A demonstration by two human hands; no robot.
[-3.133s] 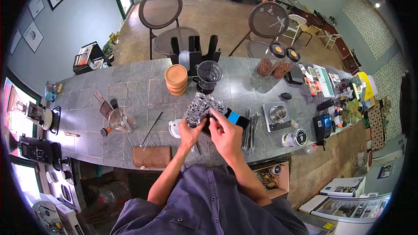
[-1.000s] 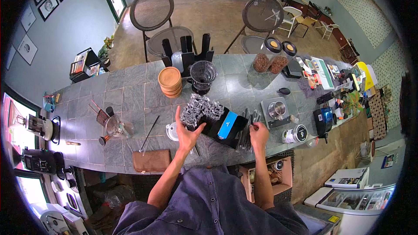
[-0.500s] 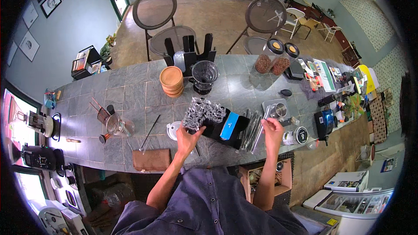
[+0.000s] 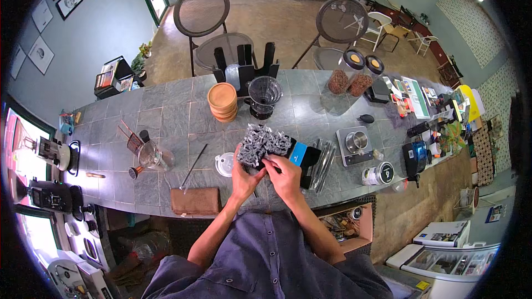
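A dense cluster of crinkled, shiny plastic-wrapped straws rises above the near part of the counter. My left hand is closed round its left side, thumb up along it. At the cluster's near edge my right hand has its fingertips pinched together; what lies between them is hidden. Behind the right hand sits a black box with a blue panel, partly covered. Several loose dark straws in clear wrappers lie just right of it. A white lid rests beside my left hand.
A glass dripper and stacked wooden coasters stand beyond my hands. To the right are a scale with a metal cup, a lidded tub and two bean jars. Leftward lie a brown cloth and a glass jar.
My right hand has moved left from the loose wrapped straws to the near edge of the cluster, beside my left hand. My left hand still holds the cluster's side.
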